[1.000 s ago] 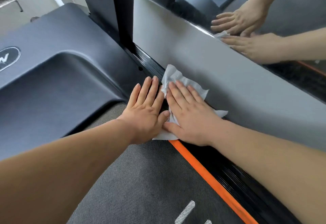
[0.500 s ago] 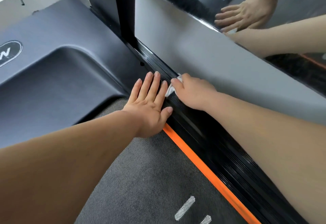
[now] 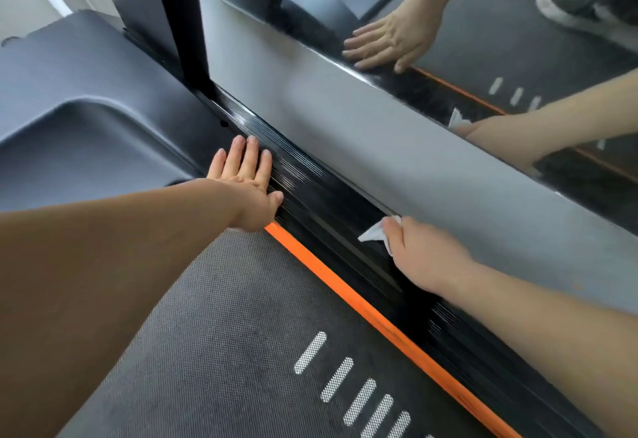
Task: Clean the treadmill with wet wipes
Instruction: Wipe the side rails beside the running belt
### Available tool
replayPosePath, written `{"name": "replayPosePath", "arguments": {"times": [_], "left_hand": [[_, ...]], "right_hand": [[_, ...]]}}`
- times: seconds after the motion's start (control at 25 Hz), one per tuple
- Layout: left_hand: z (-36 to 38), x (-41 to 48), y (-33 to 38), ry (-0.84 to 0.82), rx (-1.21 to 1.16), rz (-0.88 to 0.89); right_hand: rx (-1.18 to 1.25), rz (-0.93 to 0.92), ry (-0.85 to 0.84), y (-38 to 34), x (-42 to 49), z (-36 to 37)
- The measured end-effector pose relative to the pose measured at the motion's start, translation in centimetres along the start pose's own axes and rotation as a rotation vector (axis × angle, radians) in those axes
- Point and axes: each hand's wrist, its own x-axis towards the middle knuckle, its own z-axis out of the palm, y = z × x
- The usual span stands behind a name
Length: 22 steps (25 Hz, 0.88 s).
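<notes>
On the side rail (image 3: 312, 196), right hand (image 3: 428, 258) pinches the wipe (image 3: 372, 234), jutting from its grip; left hand (image 3: 247, 184) flat.

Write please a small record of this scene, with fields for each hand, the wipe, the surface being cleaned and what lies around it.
left hand: flat, fingers straight, resting on the side rail near the upright post
right hand: grips the wet wipe, holding it against the same rail, beside the grey ledge
wet wipe: white, crumpled, mostly hidden by the fingers
side rail: black, ribbed, glossy
belt: grey, white dashes, bordered by an orange stripe
mirror: above the ledge, reflecting both hands
</notes>
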Motion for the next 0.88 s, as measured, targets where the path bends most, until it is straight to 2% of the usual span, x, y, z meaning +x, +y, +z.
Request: {"name": "replayPosePath", "arguments": {"times": [0.12, 0.24, 0.36, 0.6, 0.8, 0.88], "left_hand": [[-0.2, -0.8, 1.0, 0.136, 0.034, 0.073], [0.1, -1.3, 1.3, 0.171, 0.050, 0.243], [0.0, -1.5, 0.3, 0.149, 0.028, 0.261], [1.1, -2.9, -1.5, 0.126, -0.037, 0.200], [0.0, -1.9, -1.9, 0.005, 0.036, 0.210], [-0.7, -1.6, -2.2, -0.060, 0.083, 0.230]], "right_hand": [[-0.152, 0.035, 0.218, 0.4, -3.6, 3.7], [-0.185, -0.041, 0.280, -0.3, -4.9, 6.3], [-0.206, -0.188, 0.316, -3.2, -4.4, 7.4], [-0.220, -0.316, 0.285, -9.9, 1.9, 4.9], [-0.268, -0.351, 0.140, -12.7, 6.3, 1.9], [-0.259, -0.352, 0.138, -13.0, 6.4, 1.7]]}}
